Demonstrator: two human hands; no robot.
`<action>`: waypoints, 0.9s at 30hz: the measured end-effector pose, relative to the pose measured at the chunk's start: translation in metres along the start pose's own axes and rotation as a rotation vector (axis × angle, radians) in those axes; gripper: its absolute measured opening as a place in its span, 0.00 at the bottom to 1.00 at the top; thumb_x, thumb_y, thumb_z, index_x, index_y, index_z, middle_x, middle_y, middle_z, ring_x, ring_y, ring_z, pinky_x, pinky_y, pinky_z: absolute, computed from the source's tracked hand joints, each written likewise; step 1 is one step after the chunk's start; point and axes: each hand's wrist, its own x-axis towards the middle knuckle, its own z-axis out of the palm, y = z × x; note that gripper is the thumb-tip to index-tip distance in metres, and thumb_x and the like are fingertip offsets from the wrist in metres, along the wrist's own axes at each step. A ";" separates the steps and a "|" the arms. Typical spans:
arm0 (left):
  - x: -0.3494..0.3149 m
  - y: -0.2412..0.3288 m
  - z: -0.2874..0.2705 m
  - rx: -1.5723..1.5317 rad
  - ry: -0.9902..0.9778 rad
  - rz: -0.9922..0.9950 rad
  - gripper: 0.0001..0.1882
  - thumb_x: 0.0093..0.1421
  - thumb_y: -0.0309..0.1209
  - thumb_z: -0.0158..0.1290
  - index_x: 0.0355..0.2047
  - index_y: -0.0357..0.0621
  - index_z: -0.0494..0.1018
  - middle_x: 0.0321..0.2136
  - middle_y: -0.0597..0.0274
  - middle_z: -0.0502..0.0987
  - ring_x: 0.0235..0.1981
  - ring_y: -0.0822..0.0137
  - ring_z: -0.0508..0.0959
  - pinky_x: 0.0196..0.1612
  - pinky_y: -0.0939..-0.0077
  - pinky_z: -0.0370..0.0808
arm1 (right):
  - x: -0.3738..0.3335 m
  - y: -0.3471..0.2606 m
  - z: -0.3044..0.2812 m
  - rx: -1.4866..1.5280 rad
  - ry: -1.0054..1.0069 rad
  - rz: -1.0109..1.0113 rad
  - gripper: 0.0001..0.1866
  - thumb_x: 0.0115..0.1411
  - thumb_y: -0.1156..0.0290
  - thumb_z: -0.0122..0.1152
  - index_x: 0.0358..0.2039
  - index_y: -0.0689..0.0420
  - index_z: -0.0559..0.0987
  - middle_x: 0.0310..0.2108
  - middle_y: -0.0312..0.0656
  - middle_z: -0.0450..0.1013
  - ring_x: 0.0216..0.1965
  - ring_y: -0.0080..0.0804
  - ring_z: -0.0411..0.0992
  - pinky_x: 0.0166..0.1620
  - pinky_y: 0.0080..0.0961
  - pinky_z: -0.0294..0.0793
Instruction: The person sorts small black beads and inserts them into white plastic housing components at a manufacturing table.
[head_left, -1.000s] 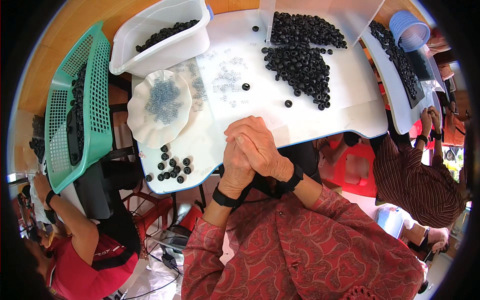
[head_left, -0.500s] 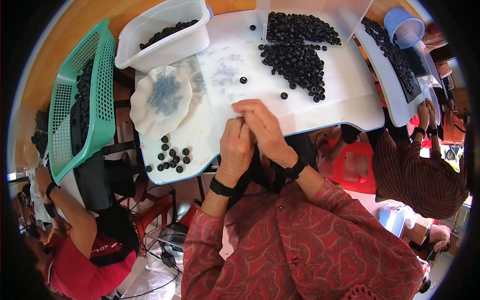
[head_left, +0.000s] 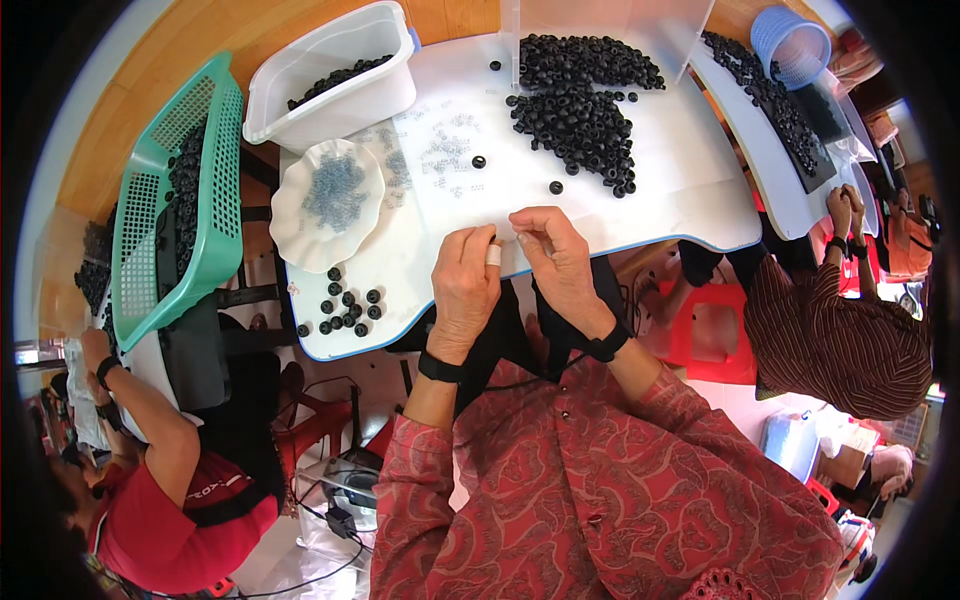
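My left hand [head_left: 465, 285] is closed above the front edge of the white table [head_left: 460, 220]. A small dark part [head_left: 496, 241] shows at its fingertips, and a white wrap [head_left: 493, 256] circles one finger. Just to the right, my right hand [head_left: 562, 262] has thumb and forefinger pinched; whatever they hold is too small to make out. The hands are apart. Beyond them lie a heap of small black round parts [head_left: 580, 130] and scattered tiny clear springlike pieces [head_left: 450, 150]. More such pieces fill a scalloped white plate [head_left: 290, 225]. Several black parts [head_left: 347, 308] sit at the table's near left corner.
Behind the plate stands a white tub [head_left: 345, 115] with black parts. A green basket [head_left: 215, 250] is at left, a clear plastic bin [head_left: 610, 20] at the back. A person in red [head_left: 190, 500] sits at left, another in stripes [head_left: 840, 340] at right, near a blue basket [head_left: 790, 45].
My hands were together, the right fingers over the left; now they have drawn apart, showing the wrap and the dark part at the left fingertips. The view has shifted slightly.
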 end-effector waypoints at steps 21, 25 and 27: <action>0.000 0.000 -0.004 -0.065 -0.019 -0.077 0.16 0.54 0.14 0.56 0.43 0.39 0.80 0.38 0.51 0.80 0.36 0.55 0.83 0.37 0.67 0.80 | -0.002 0.004 0.004 -0.107 -0.020 -0.083 0.13 0.58 0.88 0.56 0.42 0.61 0.75 0.39 0.47 0.73 0.38 0.41 0.76 0.41 0.31 0.77; 0.001 0.003 -0.003 -0.100 -0.021 -0.080 0.16 0.50 0.13 0.54 0.40 0.37 0.79 0.35 0.51 0.80 0.40 0.51 0.80 0.43 0.61 0.78 | 0.002 -0.006 0.006 -0.061 0.031 -0.112 0.08 0.61 0.84 0.57 0.41 0.61 0.77 0.38 0.47 0.74 0.38 0.42 0.76 0.41 0.31 0.77; 0.001 0.001 -0.003 -0.062 -0.015 -0.043 0.13 0.52 0.14 0.55 0.39 0.37 0.79 0.36 0.51 0.80 0.38 0.52 0.80 0.41 0.62 0.79 | 0.007 -0.016 0.010 -0.039 0.045 -0.105 0.07 0.62 0.83 0.58 0.40 0.61 0.77 0.38 0.47 0.74 0.38 0.42 0.76 0.41 0.31 0.77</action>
